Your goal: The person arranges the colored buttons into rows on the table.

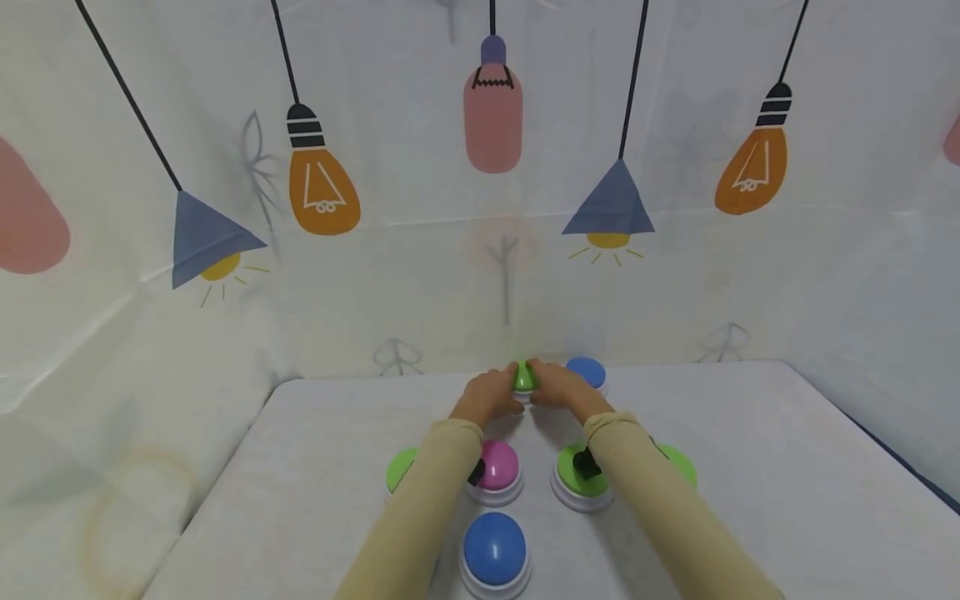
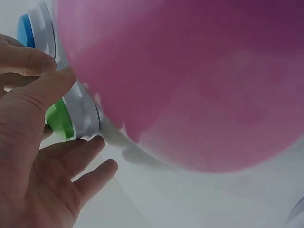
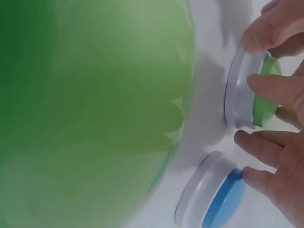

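Note:
Near the table's far edge, both hands hold a dome-shaped push button with a green top (image 1: 524, 377) and a white base. My left hand (image 1: 487, 397) has it from the left, and my right hand (image 1: 564, 388) from the right. The thumbs lie along the white base in the wrist views, with other fingers around the green dome (image 3: 267, 102). Just right of it stands a blue push button (image 1: 587, 372); a fingertip of the right hand reaches its blue top (image 3: 227, 199) in the right wrist view.
Below the forearms stand a pink button (image 1: 501, 465), a green button (image 1: 583, 485) and a blue button (image 1: 494, 548). The sleeves partly cover another green button (image 1: 400, 467) on the left and one more green button (image 1: 681, 463) on the right. A printed cloth (image 1: 420, 283) hangs behind the white table (image 1: 750, 467).

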`<state>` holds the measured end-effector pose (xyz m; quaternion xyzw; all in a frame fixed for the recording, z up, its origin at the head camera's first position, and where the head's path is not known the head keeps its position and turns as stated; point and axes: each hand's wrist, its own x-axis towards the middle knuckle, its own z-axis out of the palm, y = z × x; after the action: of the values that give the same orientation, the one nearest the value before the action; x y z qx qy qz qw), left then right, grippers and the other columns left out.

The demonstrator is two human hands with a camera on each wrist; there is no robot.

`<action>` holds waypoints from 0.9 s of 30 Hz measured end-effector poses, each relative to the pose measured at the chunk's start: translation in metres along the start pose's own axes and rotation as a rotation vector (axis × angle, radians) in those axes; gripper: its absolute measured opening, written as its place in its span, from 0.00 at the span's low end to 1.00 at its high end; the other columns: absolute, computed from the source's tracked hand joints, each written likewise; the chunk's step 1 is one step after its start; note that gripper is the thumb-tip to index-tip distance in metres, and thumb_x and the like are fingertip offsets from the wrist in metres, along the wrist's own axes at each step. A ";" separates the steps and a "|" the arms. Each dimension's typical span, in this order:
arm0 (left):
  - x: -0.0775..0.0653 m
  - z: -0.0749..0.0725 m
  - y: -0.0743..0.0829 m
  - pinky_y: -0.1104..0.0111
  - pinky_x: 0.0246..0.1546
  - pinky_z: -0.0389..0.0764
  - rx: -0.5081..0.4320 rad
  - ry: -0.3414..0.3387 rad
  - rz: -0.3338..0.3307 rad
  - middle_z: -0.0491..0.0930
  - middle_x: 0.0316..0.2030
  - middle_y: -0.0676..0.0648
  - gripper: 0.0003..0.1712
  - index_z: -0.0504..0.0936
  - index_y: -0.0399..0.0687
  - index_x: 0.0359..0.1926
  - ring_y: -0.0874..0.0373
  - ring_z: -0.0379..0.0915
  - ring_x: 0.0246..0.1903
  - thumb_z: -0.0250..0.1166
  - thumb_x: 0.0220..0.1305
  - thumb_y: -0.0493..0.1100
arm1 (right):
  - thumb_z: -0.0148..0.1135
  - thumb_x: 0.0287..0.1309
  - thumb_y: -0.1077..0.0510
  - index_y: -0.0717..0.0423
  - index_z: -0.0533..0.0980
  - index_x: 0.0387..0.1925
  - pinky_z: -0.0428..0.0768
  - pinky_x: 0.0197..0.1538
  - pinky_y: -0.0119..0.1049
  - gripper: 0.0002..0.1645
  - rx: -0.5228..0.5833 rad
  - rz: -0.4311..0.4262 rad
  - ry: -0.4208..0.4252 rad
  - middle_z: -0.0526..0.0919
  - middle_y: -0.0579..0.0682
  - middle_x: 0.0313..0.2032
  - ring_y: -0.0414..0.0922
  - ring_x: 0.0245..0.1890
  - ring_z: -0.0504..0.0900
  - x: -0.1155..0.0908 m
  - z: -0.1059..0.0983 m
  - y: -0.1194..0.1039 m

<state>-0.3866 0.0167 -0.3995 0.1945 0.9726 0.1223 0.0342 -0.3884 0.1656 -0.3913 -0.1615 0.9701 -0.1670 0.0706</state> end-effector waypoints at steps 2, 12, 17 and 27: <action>0.000 0.000 0.002 0.55 0.51 0.80 -0.003 0.003 -0.001 0.81 0.52 0.38 0.45 0.64 0.44 0.70 0.45 0.79 0.51 0.74 0.55 0.48 | 0.63 0.59 0.63 0.69 0.57 0.71 0.70 0.65 0.57 0.42 -0.005 0.000 0.005 0.72 0.71 0.62 0.65 0.62 0.71 0.000 0.001 0.000; -0.001 0.000 0.002 0.56 0.51 0.80 0.003 -0.011 0.014 0.81 0.50 0.37 0.38 0.67 0.43 0.66 0.44 0.79 0.50 0.72 0.58 0.45 | 0.63 0.60 0.62 0.68 0.59 0.70 0.71 0.64 0.58 0.40 -0.014 -0.003 0.050 0.72 0.71 0.61 0.65 0.62 0.72 -0.002 0.002 -0.001; 0.001 0.003 0.000 0.56 0.50 0.81 0.003 0.011 0.030 0.81 0.49 0.37 0.35 0.69 0.43 0.65 0.44 0.80 0.49 0.71 0.59 0.45 | 0.63 0.59 0.62 0.69 0.63 0.66 0.75 0.60 0.56 0.36 -0.062 -0.029 0.091 0.76 0.70 0.56 0.64 0.57 0.76 -0.001 0.004 -0.002; 0.004 0.005 -0.002 0.57 0.47 0.82 -0.004 0.105 0.020 0.82 0.46 0.39 0.34 0.73 0.42 0.61 0.46 0.80 0.46 0.74 0.55 0.44 | 0.65 0.58 0.63 0.66 0.70 0.57 0.79 0.53 0.54 0.26 -0.095 -0.047 0.170 0.80 0.68 0.47 0.62 0.49 0.80 0.001 0.007 -0.001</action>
<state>-0.3908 0.0181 -0.4050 0.1975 0.9708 0.1349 -0.0178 -0.3881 0.1623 -0.3978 -0.1729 0.9753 -0.1355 -0.0235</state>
